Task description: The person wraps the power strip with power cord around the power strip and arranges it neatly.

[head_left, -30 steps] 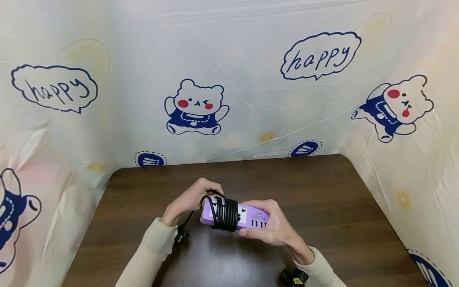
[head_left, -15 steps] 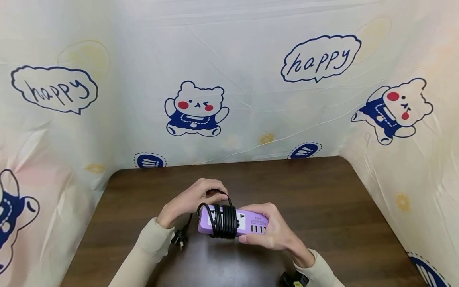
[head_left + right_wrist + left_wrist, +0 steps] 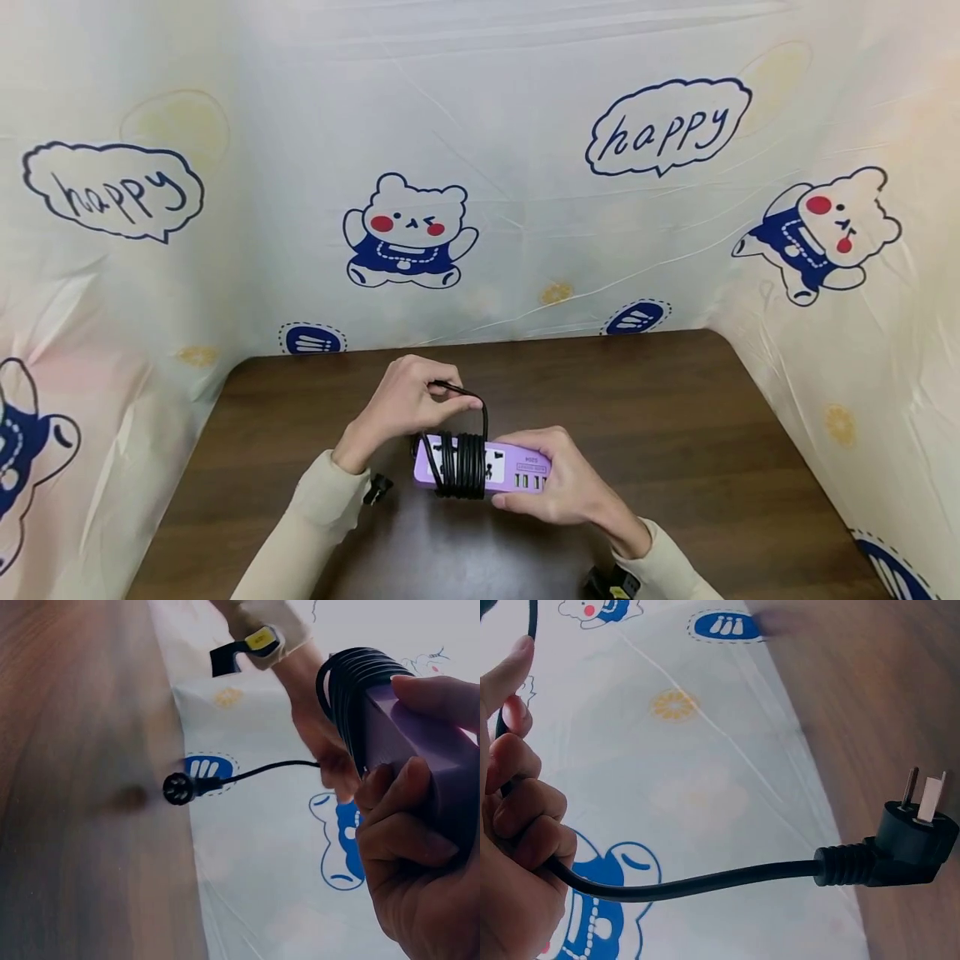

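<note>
A purple power strip point(image 3: 517, 468) is held above the table by my right hand point(image 3: 558, 479), which grips its right end, thumb at the near side and fingers at the far side. Several turns of black cord point(image 3: 469, 467) wrap its left half. Above that end, my left hand point(image 3: 412, 400) holds the cord's free length, which arcs from its fingertips down to the coil. In the left wrist view the fingers point(image 3: 531, 806) curl round the cord, and the black plug point(image 3: 915, 840) dangles from it with its metal prongs showing.
The brown wooden table point(image 3: 637, 417) lies beneath both hands. A pale sheet point(image 3: 525, 167) printed with bears and lettering hangs round its back and sides. A black wrist device with a yellow label point(image 3: 261, 639) sits on the left sleeve.
My left hand has risen away from the strip, drawing up a longer length of cord. The strip has dropped slightly toward me, still in my right hand. The plug swings below the left wrist.
</note>
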Demonstrator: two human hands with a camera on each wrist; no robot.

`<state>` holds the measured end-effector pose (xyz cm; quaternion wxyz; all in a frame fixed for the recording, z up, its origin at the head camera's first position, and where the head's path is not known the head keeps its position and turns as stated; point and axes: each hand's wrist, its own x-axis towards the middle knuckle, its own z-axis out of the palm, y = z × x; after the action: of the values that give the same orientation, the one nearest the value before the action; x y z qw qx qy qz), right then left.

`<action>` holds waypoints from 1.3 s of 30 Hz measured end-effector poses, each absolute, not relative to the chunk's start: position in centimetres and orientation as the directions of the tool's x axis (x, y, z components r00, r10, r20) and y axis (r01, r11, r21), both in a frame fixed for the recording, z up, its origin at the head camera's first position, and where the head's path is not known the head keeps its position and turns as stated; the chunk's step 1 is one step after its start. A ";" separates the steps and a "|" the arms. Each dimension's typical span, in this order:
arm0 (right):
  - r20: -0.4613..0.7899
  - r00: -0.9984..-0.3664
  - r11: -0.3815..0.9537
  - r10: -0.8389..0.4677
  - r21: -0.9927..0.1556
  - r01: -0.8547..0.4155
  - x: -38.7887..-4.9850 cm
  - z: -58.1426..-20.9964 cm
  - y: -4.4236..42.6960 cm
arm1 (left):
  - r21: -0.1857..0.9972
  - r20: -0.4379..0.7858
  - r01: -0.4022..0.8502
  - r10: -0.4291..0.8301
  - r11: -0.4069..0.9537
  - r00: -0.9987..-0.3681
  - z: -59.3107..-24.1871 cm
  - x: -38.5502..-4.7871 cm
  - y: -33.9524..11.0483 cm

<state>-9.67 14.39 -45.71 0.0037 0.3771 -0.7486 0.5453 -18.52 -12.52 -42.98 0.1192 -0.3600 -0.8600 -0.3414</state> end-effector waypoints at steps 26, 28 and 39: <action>0.373 -0.752 0.276 -0.543 -0.767 -0.580 -9.8 -46.3 14.1 | 0.354 0.535 0.768 0.558 0.534 -0.635 -40.4 -16.0 -12.0; 0.371 -0.760 0.290 -0.533 -0.764 -0.577 -9.8 -46.3 14.1 | 0.341 0.545 0.765 0.549 0.546 -0.634 -40.2 -15.6 -11.9; 0.419 -0.767 0.337 -0.485 -0.720 -0.607 -10.7 -46.9 14.1 | 0.263 0.580 0.703 0.474 0.660 -0.662 -39.9 -13.1 -10.3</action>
<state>-10.68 14.11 -46.87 0.0648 0.3349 -0.8150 0.4685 -13.15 -10.30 -39.88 0.2383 -0.3348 -0.8795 -0.2402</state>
